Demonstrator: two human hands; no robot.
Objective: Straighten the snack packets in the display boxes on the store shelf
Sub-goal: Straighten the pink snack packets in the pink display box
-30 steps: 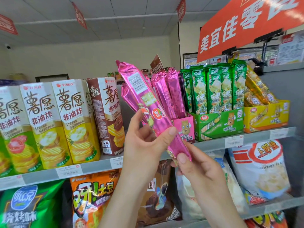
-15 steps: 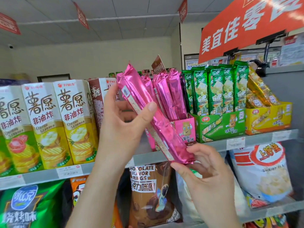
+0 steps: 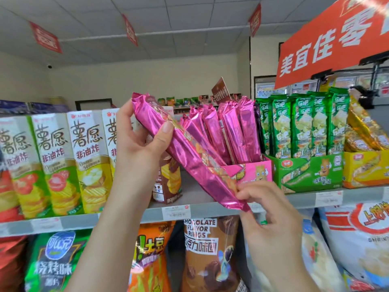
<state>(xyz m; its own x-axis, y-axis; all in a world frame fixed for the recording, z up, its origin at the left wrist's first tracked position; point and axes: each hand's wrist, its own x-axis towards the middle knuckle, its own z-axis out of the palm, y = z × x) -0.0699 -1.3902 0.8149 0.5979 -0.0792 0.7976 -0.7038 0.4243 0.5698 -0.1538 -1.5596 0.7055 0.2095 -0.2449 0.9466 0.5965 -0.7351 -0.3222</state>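
A long pink foil snack packet point(image 3: 185, 152) slants from upper left to lower right in front of the shelf. My left hand point(image 3: 139, 148) grips its upper part, thumb across the front. My right hand point(image 3: 265, 209) pinches its lower end. Behind it, the pink display box point(image 3: 250, 170) holds several pink packets point(image 3: 229, 131) leaning at different angles. To its right stand a green display box point(image 3: 309, 171) with upright green packets point(image 3: 303, 125) and a yellow display box point(image 3: 366, 167) with tilted golden packets point(image 3: 364, 131).
Tall chip cartons point(image 3: 54, 161) fill the shelf's left side, a brown one point(image 3: 168, 182) partly behind my left hand. The grey shelf edge point(image 3: 189, 211) carries price tags. Large snack bags point(image 3: 206, 256) sit on the shelf below. An orange sign point(image 3: 332, 39) hangs overhead.
Both hands have lifted the pink packet up and leftward and turned it about its length. My left hand slid higher along it; my right hand now pinches the bottom end.
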